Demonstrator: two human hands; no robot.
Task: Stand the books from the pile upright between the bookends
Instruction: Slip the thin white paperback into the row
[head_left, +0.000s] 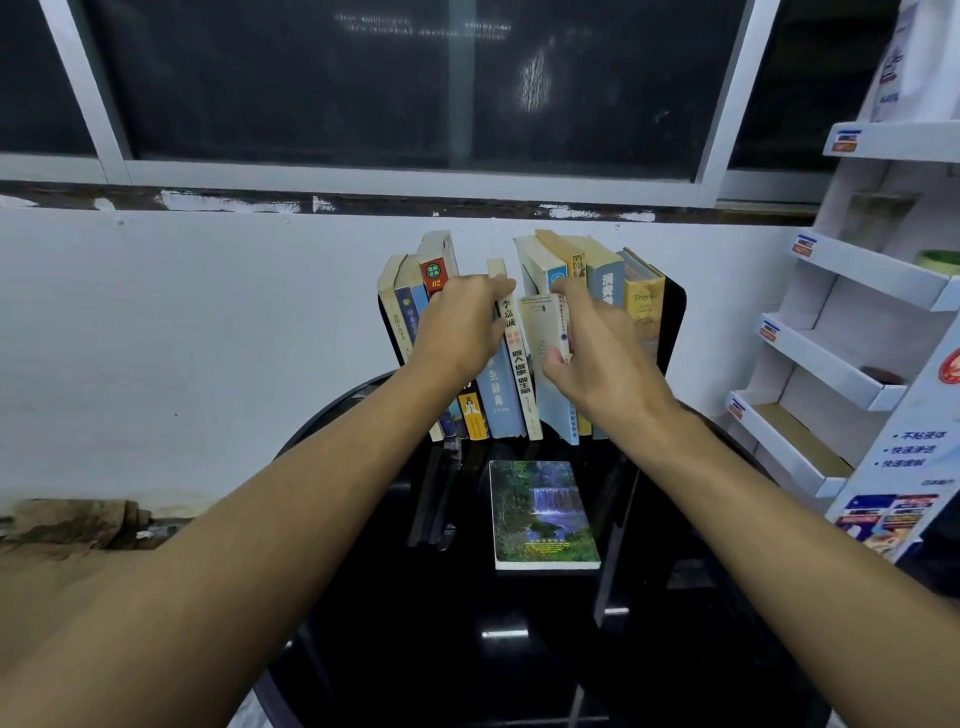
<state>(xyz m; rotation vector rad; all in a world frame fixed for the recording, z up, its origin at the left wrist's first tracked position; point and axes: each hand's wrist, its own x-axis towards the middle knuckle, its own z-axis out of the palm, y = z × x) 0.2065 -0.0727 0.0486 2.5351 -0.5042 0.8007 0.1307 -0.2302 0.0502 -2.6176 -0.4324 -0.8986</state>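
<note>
Pinching pale book (540, 326), right hand (608, 364) partly covers its spine (title illegible).

The table (467, 649) is shiny black. The flat book (543, 514) has a picture of green trees and a blue waterfall. Standing up are a light blue book (496, 395), a yellow book (643, 301), a cream book (543, 325) and a red-topped book (435, 273). The wall (182, 338) is white. The bookend (675, 322) is black.

1 wide-angle head-worn view looks forward and slightly down, close over the glossy black table (415, 649), with the row of books (496, 400) mid-frame; it faces the white wall (208, 312) and dark window (337, 78), straight lines bowing outward.
</note>
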